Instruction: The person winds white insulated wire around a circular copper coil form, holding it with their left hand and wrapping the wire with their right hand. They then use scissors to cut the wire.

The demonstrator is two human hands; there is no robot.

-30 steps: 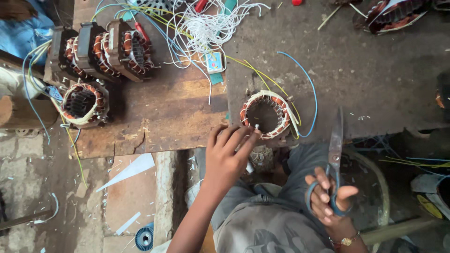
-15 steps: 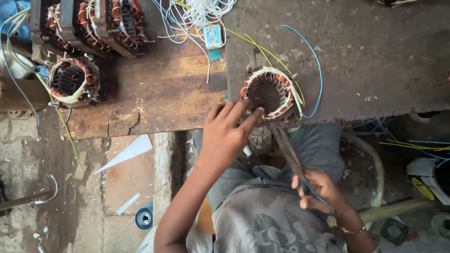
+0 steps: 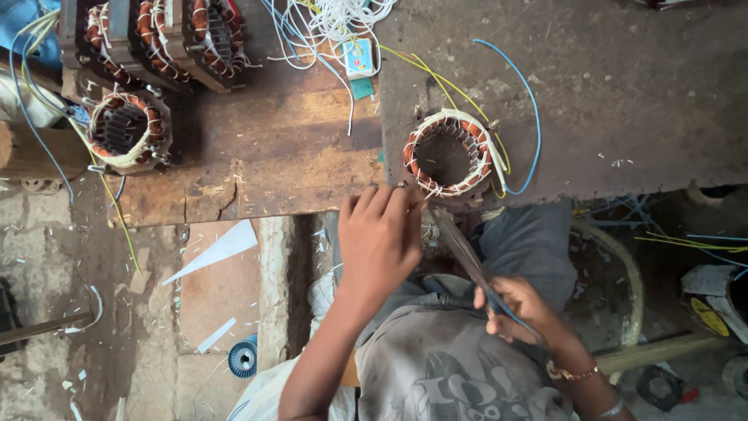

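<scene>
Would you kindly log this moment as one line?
left hand at edge of stator | right hand holds scissors | blades point toward stator | bench

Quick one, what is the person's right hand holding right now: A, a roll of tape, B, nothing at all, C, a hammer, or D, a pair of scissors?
D: the right hand grips blue-handled scissors, blades pointing up toward the wound motor stator at the bench edge, beside the left hand.

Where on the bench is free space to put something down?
Free: the dark grey bench top right of the copper-wound round stator, and the brown wooden board left of it. Crowded: the top left, with other stators and tangled white wires.
</scene>
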